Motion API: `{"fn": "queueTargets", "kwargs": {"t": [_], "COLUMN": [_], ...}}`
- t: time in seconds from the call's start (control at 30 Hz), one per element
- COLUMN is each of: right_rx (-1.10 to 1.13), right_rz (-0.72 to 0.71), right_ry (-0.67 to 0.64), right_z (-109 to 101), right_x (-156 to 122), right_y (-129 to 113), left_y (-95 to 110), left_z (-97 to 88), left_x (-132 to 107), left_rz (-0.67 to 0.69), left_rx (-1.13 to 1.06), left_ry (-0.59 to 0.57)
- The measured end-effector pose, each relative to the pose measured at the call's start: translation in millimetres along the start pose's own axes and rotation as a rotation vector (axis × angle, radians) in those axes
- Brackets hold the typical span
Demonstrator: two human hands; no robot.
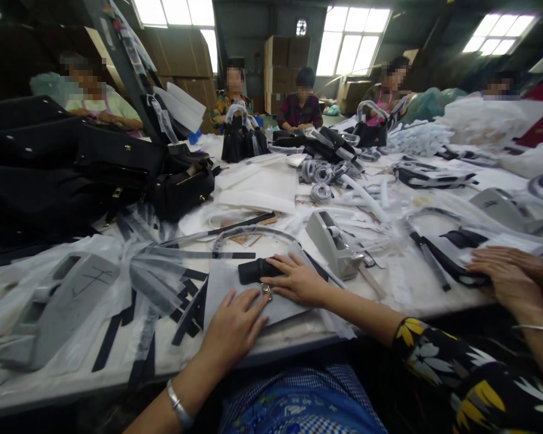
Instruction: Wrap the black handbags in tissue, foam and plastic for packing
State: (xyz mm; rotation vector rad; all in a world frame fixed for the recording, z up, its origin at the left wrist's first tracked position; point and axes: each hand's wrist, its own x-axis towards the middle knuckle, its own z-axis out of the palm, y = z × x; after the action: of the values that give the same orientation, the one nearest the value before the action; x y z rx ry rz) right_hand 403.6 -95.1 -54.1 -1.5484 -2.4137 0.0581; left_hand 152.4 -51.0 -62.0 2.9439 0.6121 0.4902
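Observation:
In front of me lies a handbag under a thin white foam sheet (221, 283), its wrapped handle (244, 231) arching away from me. A black leather flap (250, 272) and a gold-coloured clasp (266, 292) show on top of the sheet. My right hand (301, 280) rests flat over the flap's right end, fingers stretched out. Nearer the table edge, my left hand (230, 325) lies on the sheet with its fingers spread, their tips close to the clasp. Neither hand grips anything visible. The bag's body is mostly hidden beneath the sheet.
Grey tape dispensers (72, 301) (332, 241) stand left and right of the bag. Black strips (111, 340) lie at left, before piled black bags (49, 163). Foam sheets (257, 181) are stacked behind. A co-worker's hands (507, 271) work at right; several people sit opposite.

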Motion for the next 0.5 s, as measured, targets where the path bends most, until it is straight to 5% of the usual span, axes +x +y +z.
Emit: {"fn": "queueTargets", "kwargs": {"t": [0.13, 0.5], "right_rx": [0.064, 0.323], "right_rz": [-0.152, -0.400], "right_ry": [0.010, -0.314], "right_z": [-7.5, -11.0], "right_x": [7.5, 62.8], "right_y": [-2.0, 15.2], "left_y": [0.7, -12.1], "left_z": [1.3, 13.5], "left_x": [-2.2, -6.6], "left_rz": [0.007, 0.114], "left_rx": [0.021, 0.160], "left_ry": [-0.036, 0.086]}}
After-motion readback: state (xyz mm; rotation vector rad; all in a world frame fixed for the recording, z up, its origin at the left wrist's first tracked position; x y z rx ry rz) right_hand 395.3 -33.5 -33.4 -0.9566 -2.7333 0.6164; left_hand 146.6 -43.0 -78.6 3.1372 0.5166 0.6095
